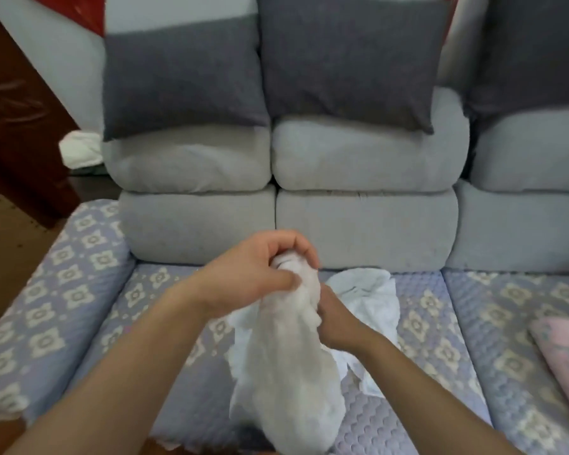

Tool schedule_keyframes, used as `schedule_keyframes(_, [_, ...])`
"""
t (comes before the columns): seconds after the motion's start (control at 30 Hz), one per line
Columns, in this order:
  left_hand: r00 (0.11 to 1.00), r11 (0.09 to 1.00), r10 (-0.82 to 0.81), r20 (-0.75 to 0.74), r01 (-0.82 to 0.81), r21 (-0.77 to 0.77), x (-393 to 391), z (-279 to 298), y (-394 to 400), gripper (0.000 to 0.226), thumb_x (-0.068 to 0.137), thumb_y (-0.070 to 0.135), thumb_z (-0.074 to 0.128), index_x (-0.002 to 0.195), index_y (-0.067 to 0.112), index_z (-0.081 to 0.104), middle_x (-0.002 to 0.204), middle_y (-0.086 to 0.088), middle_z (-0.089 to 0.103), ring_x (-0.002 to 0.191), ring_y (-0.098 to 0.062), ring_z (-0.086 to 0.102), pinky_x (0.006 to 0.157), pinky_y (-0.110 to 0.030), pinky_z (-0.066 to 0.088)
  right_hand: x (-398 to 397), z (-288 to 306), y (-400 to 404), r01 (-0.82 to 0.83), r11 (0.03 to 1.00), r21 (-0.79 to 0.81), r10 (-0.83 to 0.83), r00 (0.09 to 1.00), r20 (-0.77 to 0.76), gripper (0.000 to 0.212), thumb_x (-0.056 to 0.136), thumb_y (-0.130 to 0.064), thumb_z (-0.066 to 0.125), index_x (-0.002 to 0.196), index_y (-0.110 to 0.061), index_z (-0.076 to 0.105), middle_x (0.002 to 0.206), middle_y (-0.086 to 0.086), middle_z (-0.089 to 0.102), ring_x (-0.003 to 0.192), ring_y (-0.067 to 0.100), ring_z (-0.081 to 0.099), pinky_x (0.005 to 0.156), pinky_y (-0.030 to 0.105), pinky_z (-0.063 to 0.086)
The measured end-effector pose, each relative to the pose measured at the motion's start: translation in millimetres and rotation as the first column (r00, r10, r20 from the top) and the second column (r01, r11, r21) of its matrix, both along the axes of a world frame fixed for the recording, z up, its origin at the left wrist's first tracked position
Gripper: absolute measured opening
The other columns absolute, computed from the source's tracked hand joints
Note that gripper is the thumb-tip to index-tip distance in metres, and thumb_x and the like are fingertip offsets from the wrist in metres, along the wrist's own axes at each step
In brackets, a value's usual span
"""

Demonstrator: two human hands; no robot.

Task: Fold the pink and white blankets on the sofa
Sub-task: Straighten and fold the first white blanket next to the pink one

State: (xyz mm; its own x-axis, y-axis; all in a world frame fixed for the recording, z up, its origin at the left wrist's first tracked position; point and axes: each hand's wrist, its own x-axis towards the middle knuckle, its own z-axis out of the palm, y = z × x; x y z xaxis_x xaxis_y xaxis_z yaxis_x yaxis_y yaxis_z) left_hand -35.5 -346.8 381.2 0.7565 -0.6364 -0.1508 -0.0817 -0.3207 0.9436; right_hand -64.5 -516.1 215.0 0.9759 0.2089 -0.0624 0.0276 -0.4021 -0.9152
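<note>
The white blanket [286, 366] is covering the right hand's fingers; right of the hands [296, 284], the frame edge is cropping the pink blanket [562, 353].

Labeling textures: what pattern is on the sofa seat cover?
Head view: quilted lavender-blue seat cover with cream floral medallions.

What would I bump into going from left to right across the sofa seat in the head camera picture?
Patterned armrest → left hand → white blanket → right hand → pink blanket.
</note>
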Motion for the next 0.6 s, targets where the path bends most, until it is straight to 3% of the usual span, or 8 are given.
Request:
schedule_keyframes(0.1, [0.998,0.994,-0.031,-0.051,0.025,-0.111,-5,30,-4,0.033,0.081,-0.012,0.061,0.088,0.019,0.071,0.092,-0.005,0.068,0.082,-0.018,0.066,0.064,-0.027,0.054,9,26,-20,0.116,0.988,-0.099,-0.116,0.993,0.003,0.01,0.088,-0.027,0.067,0.083,-0.018,0.067,0.084,0.0,0.071,0.082,0.018,0.065,0.076,0.045,0.052])
schedule_keyframes(0.17, [0.998,0.994,-0.039,-0.054,0.033,-0.107,-1,45,-5,0.035,0.084,-0.016,0.064,0.093,0.017,0.071,0.094,-0.005,0.069,0.082,-0.016,0.067,0.064,-0.026,0.056,17,51,-53,0.331,0.926,-0.18,-0.319,0.943,0.09,0.008,0.094,-0.018,0.067,0.091,-0.015,0.074,0.093,0.009,0.074,0.089,0.022,0.065,0.077,0.038,0.047])
schedule_keyframes(0.23, [0.995,0.998,-0.065,0.076,0.063,0.027,13,57,-4,0.044,0.083,-0.014,0.067,0.109,0.022,0.07,0.109,0.003,0.071,0.095,-0.009,0.068,0.08,-0.022,0.055,25,96,-90,0.508,0.832,-0.222,-0.461,0.857,0.23,0.017,0.094,-0.012,0.058,0.097,-0.007,0.073,0.1,0.017,0.073,0.096,0.029,0.066,0.076,0.036,0.043])
schedule_keyframes(0.3, [0.962,0.975,-0.102,0.251,0.047,0.215,33,71,-7,0.056,0.08,-0.005,0.075,0.12,0.032,0.065,0.118,0.013,0.068,0.105,0.0,0.064,0.091,-0.015,0.049,28,161,-124,0.631,0.768,-0.11,-0.57,0.752,0.332,0.014,0.089,-0.008,0.058,0.086,-0.016,0.069,0.084,0.009,0.07,0.081,0.023,0.063,0.068,0.031,0.04])
schedule_keyframes(0.4, [0.867,0.939,-0.008,0.499,-0.165,0.302,62,111,-20,0.027,0.081,0.017,0.081,0.1,0.032,0.07,0.098,0.011,0.073,0.094,-0.011,0.069,0.076,-0.026,0.051,25,269,-148,0.685,0.726,0.061,-0.625,0.62,0.474,0.016,0.078,-0.009,0.073,0.076,-0.024,0.067,0.073,-0.011,0.066,0.064,-0.002,0.056,0.061,0.022,0.045])
schedule_keyframes(0.43, [0.817,0.924,0.062,0.573,-0.264,0.276,70,134,-28,0.011,0.082,0.027,0.08,0.09,0.027,0.072,0.088,0.007,0.074,0.087,-0.016,0.07,0.07,-0.029,0.05,22,306,-152,0.675,0.729,0.113,-0.626,0.591,0.508,0.016,0.076,-0.01,0.076,0.078,-0.024,0.068,0.074,-0.011,0.067,0.064,-0.003,0.057,0.061,0.019,0.047])
schedule_keyframes(0.5, [0.691,0.887,0.184,0.699,-0.423,0.184,81,188,-40,0.028,0.086,0.043,0.074,0.083,0.015,0.074,0.082,-0.006,0.074,0.076,-0.023,0.069,0.061,-0.03,0.045,13,377,-161,0.645,0.721,0.253,-0.66,0.528,0.534,0.017,0.076,-0.013,0.078,0.083,-0.025,0.069,0.081,-0.007,0.069,0.071,0.004,0.062,0.063,0.02,0.05])
schedule_keyframes(0.6, [0.58,0.918,0.313,0.752,-0.388,-0.083,81,268,-48,0.037,0.092,0.047,0.066,0.086,0.012,0.075,0.083,-0.01,0.074,0.068,-0.016,0.065,0.06,-0.028,0.044,-11,457,-176,0.584,0.765,0.273,-0.612,0.524,0.593,0.018,0.083,-0.023,0.075,0.1,-0.027,0.069,0.093,-0.005,0.071,0.082,0.011,0.068,0.065,0.024,0.052])
